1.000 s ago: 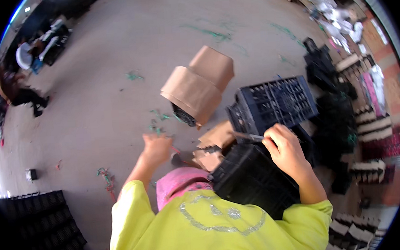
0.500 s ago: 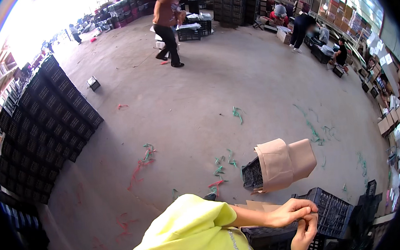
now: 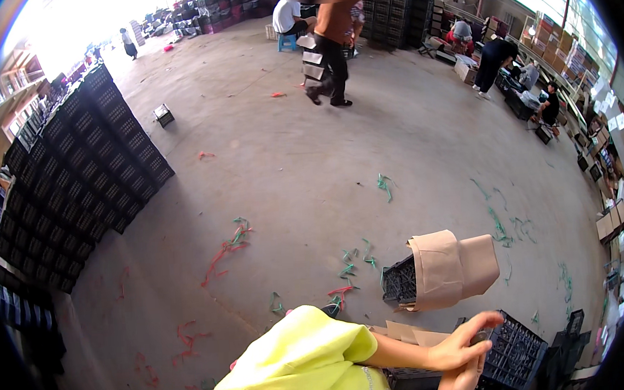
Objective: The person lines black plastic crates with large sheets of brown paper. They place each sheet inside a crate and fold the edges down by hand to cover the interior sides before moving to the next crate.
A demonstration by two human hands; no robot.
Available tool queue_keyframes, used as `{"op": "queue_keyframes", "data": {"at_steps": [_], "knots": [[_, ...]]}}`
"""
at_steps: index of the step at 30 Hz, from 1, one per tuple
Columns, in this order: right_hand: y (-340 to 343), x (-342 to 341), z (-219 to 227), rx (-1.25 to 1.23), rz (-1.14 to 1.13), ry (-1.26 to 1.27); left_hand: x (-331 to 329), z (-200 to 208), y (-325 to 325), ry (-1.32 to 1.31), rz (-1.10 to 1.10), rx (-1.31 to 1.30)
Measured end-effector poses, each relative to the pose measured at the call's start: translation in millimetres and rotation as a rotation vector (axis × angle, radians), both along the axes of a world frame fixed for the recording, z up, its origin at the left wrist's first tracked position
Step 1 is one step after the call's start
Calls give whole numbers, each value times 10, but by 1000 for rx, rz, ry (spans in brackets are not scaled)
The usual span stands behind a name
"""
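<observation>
My left hand point(image 3: 451, 351) reaches out from a yellow sleeve, its index finger curved up and away from the thumb. Between its fingers shows a small dark roundish thing point(image 3: 480, 338), too small to name. Just beneath, touching it, is my right hand point(image 3: 461, 384), its fingers bent and mostly hidden. Both are held above black plastic crates; one crate point(image 3: 516, 353) tilts just right of the hands. Brown cardboard flaps point(image 3: 413, 333) stick up beside my left forearm. Beyond lies a black crate point(image 3: 399, 281) partly wrapped in brown cardboard point(image 3: 445, 269).
Tall stacks of black crates point(image 3: 89, 166) stand at the left. Green strap scraps point(image 3: 348, 263) and red strap scraps point(image 3: 223, 261) litter the concrete floor. A person point(image 3: 331, 47) walks at the back; another sits on a blue stool point(image 3: 287, 42). More people work at the far right.
My left index finger has lifted away from the pinch, and the hands have shifted slightly down and left. The walking person is farther right. A seated person has come into sight.
</observation>
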State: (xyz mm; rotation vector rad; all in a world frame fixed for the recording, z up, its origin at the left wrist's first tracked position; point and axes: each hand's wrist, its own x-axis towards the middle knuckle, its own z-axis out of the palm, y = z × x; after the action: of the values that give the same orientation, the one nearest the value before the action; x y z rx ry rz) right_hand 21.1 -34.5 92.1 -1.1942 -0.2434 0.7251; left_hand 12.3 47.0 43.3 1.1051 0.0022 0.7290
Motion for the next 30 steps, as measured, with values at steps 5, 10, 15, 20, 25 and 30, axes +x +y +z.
{"op": "queue_keyframes", "data": {"at_steps": [5,10,15,20,25,30], "knots": [[-354,289,-149,-497,362,-682,-164,-208,93,97,-164,49],[-1097,442,-112,-1038,296,-1298,-693,-1299,401,504,-206,716],[-1241,508,-410,-1049,337,-1292,-899,-1641,203,781,-1095,584],[-1245,554,-456,-997,298,-1320,-763,-1524,63,677,-982,538],[-1273,547,-448,-985,246,-1326,-925,-1541,387,801,-1064,552],[-1255,563,-471,-954,245,-1353,-781,-1451,249,728,-1020,536]]}}
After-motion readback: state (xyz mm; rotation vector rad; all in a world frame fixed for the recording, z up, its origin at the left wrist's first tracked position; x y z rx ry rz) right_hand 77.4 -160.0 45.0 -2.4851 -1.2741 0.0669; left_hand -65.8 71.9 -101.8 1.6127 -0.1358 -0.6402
